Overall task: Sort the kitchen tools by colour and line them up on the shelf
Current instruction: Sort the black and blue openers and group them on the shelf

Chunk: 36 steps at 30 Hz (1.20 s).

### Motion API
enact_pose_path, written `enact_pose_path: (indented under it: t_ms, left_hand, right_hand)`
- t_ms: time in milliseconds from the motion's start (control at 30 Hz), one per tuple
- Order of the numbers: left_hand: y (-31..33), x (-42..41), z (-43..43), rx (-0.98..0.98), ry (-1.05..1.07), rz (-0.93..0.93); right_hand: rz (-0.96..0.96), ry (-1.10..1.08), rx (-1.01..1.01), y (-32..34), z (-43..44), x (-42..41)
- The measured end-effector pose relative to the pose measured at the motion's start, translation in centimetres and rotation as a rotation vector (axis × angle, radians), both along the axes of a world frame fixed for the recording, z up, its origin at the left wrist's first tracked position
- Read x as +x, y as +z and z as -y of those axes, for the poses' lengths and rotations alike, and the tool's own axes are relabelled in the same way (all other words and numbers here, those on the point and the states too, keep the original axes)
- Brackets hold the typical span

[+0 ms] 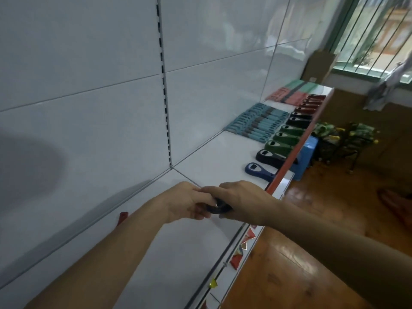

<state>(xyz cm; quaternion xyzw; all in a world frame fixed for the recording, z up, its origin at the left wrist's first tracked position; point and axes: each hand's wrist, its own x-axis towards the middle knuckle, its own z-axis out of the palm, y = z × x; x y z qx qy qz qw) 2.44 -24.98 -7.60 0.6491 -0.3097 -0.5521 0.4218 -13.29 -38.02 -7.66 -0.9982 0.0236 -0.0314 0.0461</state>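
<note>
White shelf [200, 166] against a white panel wall, orange front edge, wood floor below, barred window far right. I have both hands meeting over the near part of the shelf, around one dark bottle opener [217, 208]. Left hand [187, 202] has its grip curled on one end, right hand [243, 202] has its grip wrapped over the other; most of the opener is hidden between them, colour looks dark blue or black, can't tell which.

Handling, my guess: small, light, rigid plastic body with a metal mouth, smooth so a bit slippery. Best held by the narrow handle end, flat side down, one hand is enough.

Count in the row [287, 139] along the front edge: two dark blue nearest, three green, about two black, then several red, too blurred to count. Behind them a batch of light blue tools [258, 122], blurred, roughly ten. Pink and green packs [292, 93] at the far end.
</note>
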Motion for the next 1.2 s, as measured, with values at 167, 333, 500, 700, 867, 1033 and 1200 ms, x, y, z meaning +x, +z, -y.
enact_pose_path:
  t_ms: [167, 333, 500, 700, 867, 1033, 1200]
  left_hand:
    - [-0.6, 0.5, 4.1, 0.021, -0.049, -0.058]
    - [-2.0, 1.9, 7.0, -0.068, 0.045, 0.177]
    - [-6.1, 2.6, 9.5, -0.102, 0.064, 1.102]
    - [-8.9, 1.2, 11.3, -0.031, 0.114, 1.293]
    - [-8.7, -0.3, 12.8, 0.021, 0.247, 1.318]
    - [-9.5, -0.5, 12.8, 0.018, 0.249, 1.392]
    - [-9.6, -0.5, 12.6, 0.010, 0.261, 1.407]
  right_hand:
    - [-0.082, -0.078, 0.093, 1.5, 4.0, 0.0]
    - [-0.185, -0.270, 0.148, 1.9, 8.0, 0.9]
    - [-0.320, -0.390, 0.160, 1.2, 10.1, 2.6]
    - [-0.368, -0.448, 0.126, -0.5, 10.5, 3.2]
    - [-0.371, -0.497, 0.109, -1.3, 11.0, 3.1]
    - [-0.380, -0.497, 0.125, -1.5, 10.9, 3.1]
    - [-0.383, -0.457, 0.124, -1.2, 10.9, 3.4]
